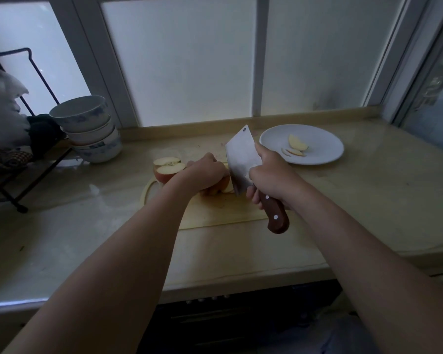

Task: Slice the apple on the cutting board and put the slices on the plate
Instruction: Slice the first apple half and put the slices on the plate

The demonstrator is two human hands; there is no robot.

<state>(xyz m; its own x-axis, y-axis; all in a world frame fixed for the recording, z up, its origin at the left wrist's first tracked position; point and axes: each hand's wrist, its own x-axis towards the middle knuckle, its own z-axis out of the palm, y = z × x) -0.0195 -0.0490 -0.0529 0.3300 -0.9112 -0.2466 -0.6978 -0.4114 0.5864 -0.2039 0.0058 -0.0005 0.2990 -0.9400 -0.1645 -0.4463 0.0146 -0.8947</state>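
On the pale cutting board (215, 213) my left hand (207, 175) curls over an apple piece (221, 186) and holds it down; most of that piece is hidden under my fingers. My right hand (271, 177) grips the wooden handle of a cleaver (241, 159), whose blade stands against the right side of the held piece. Two cut apple pieces (168, 168) lie at the board's far left corner, cut faces up. The white plate (322, 146) sits to the right behind the board, with apple slices (296, 146) on it.
A stack of patterned bowls (92, 131) stands at the back left, beside a black wire rack (16, 175). The stone counter (368, 200) ends at a front edge below my arms. A frosted window runs along the back.
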